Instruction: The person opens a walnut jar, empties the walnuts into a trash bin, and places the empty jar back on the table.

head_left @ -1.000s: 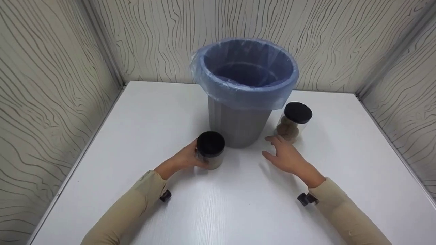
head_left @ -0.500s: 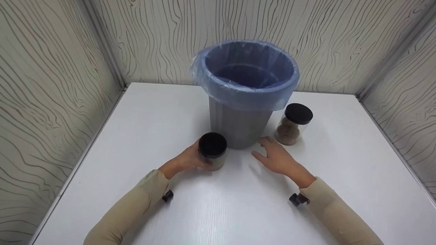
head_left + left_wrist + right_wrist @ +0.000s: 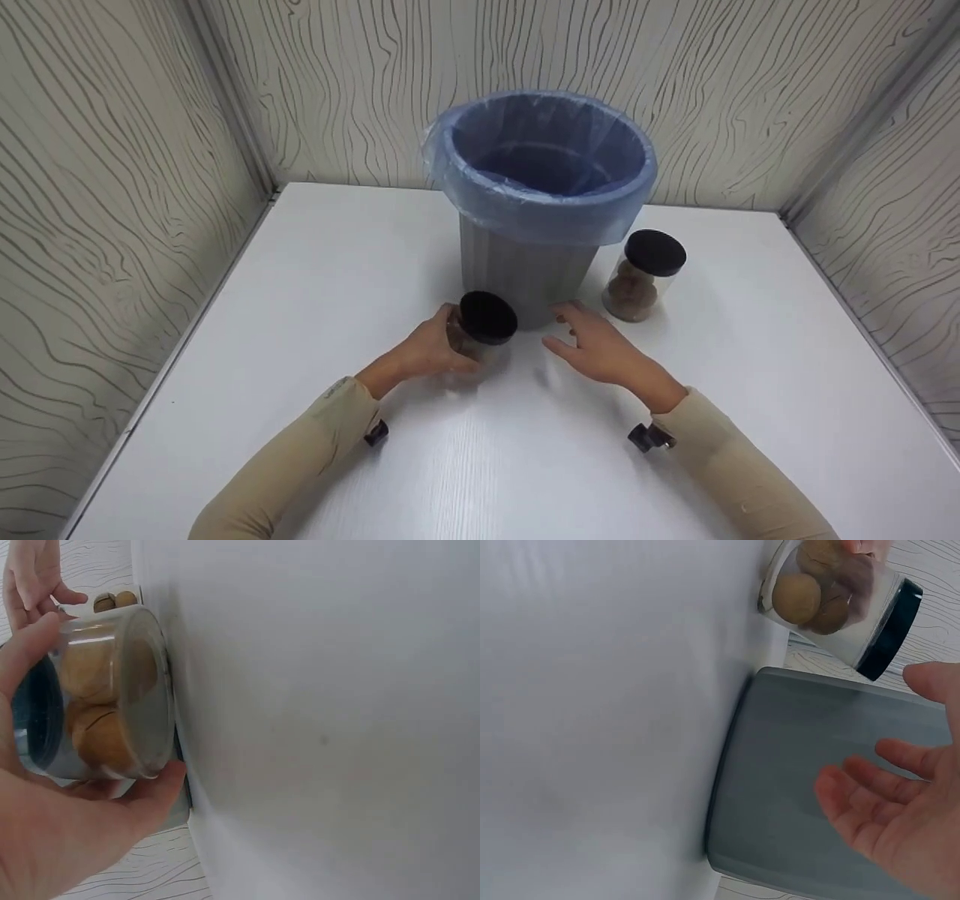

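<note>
My left hand (image 3: 431, 349) grips a clear jar (image 3: 480, 349) with a black lid (image 3: 487, 319), thumb and fingers round its sides. The jar leans to the right, in front of the bin. Round brown walnut-like balls (image 3: 101, 739) show through its wall in the left wrist view. My right hand (image 3: 596, 349) hovers just right of that jar, its fingers loosely bent and holding nothing. In the right wrist view the tilted lid (image 3: 891, 630) comes close to the right thumb (image 3: 930, 681). A second black-lidded jar (image 3: 634, 289) with similar balls stands upright beyond the right hand.
A grey bin (image 3: 517, 274) with a blue bag liner (image 3: 555, 219) folded over its rim stands at the back of the white table (image 3: 337, 247). Wood-patterned panels (image 3: 360, 90) close off the back and both sides.
My left hand has moved the jar slightly right and tipped it from upright to a rightward lean. My right hand has moved left, away from the second jar and towards the held one.
</note>
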{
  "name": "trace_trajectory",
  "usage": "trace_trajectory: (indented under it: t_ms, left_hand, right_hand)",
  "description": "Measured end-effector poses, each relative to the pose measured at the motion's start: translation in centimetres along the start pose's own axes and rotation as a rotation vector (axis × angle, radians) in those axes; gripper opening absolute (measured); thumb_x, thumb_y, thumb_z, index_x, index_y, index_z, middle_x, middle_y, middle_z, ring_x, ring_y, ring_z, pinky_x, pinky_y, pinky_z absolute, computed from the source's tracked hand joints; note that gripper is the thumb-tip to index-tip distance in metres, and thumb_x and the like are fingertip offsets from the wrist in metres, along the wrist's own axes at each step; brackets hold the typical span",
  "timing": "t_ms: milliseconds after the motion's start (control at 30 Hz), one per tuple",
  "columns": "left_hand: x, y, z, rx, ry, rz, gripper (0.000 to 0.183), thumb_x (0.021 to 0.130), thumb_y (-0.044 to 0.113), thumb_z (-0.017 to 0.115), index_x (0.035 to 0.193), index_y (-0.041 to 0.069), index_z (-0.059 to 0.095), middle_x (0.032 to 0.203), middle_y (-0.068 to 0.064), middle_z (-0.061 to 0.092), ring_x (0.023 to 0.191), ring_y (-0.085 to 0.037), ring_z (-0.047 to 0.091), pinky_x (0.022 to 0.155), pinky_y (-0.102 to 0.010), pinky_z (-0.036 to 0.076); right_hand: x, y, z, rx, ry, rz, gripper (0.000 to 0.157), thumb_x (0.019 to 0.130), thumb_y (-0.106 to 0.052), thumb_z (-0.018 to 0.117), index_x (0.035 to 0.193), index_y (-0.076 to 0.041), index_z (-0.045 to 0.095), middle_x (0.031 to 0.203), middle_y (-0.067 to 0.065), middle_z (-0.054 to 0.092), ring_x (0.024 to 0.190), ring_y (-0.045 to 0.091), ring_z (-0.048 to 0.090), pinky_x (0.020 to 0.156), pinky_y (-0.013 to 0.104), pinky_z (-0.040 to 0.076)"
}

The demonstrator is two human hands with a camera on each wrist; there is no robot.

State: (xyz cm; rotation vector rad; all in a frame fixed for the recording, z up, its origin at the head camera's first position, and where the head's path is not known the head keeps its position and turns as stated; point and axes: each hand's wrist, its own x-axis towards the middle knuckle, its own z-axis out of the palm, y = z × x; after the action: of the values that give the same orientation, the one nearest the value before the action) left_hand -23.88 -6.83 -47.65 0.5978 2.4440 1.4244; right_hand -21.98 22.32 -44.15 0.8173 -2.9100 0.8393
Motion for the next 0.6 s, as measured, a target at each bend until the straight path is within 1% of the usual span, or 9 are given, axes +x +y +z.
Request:
trace_trajectory:
  t_ms: [167,267,300,433,600]
  left_hand:
    - [0.2,0.4,0.3,-0.031,-0.017,0.041,0.083,0.064,0.015,0.085,0.133,0.001,0.042,0.118,-0.007,0.054,0.107,-0.020,0.053,0.091,-0.034,0.044]
    - [0.4,0.9,0.6,-0.079,-0.024,0.070,0.079,0.064,0.012,0.084,0.130,0.000,0.043,0.112,-0.008,0.056,0.101,-0.020,0.056,0.086,-0.033,0.047]
    - [0.4,1.1,0.7,-0.081,-0.021,0.075,0.078,0.064,0.012,0.084,0.129,0.000,0.044,0.110,-0.007,0.056,0.099,-0.019,0.056,0.085,-0.032,0.047]
    - [0.5,2.0,1.1,-0.050,0.005,0.096,0.072,0.064,0.018,0.084,0.123,0.003,0.045,0.107,-0.005,0.054,0.096,-0.019,0.055,0.080,-0.030,0.047]
    - [0.7,3.0,1.5,-0.025,0.025,0.132,0.066,0.066,0.022,0.083,0.118,0.006,0.047,0.104,-0.005,0.054,0.090,-0.018,0.053,0.076,-0.031,0.047]
  right_hand:
    - [0.1,-0.4,-0.1,0.038,-0.016,-0.012,0.050,0.096,-0.031,0.056,0.130,0.004,0.044,0.120,0.019,0.052,0.105,0.034,0.056,0.086,0.044,0.047]
    - [0.2,-0.5,-0.1,0.068,-0.016,-0.022,0.051,0.096,-0.031,0.055,0.131,0.005,0.043,0.119,0.020,0.052,0.104,0.035,0.056,0.085,0.044,0.048]
    - [0.2,-0.6,-0.1,0.076,-0.014,-0.027,0.051,0.097,-0.031,0.054,0.132,0.005,0.043,0.119,0.019,0.052,0.104,0.035,0.056,0.085,0.044,0.048]
    - [0.3,-0.8,-0.2,0.109,-0.001,-0.050,0.050,0.098,-0.031,0.053,0.131,0.005,0.043,0.117,0.017,0.053,0.105,0.035,0.055,0.085,0.045,0.048]
    - [0.3,-1.0,-0.5,0.154,0.022,-0.074,0.045,0.099,-0.027,0.049,0.132,0.003,0.042,0.118,0.015,0.054,0.105,0.030,0.056,0.084,0.043,0.048]
